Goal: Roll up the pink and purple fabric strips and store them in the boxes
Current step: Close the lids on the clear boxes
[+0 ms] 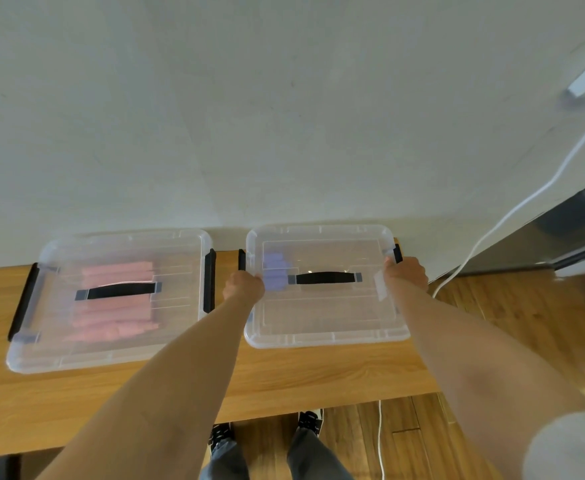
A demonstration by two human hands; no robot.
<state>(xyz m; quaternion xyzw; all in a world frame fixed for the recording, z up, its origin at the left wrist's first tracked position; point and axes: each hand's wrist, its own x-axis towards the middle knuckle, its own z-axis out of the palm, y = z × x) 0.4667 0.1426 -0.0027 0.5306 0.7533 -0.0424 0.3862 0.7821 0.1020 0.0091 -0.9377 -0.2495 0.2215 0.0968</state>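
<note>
Two arms outstretched, left hand [244,285], right hand [407,273] gripping right box [325,336] sides

Wooden table [284,379] against a pale wall, carrying two lidded clear plastic boxes side by side: left box [111,355] with pink rolls, right box [325,334] with purple rolls.

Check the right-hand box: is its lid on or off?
On. The lid covers the right box; both hands, left and right, grip its side edges. Whether it's latched: cannot tell.
</note>
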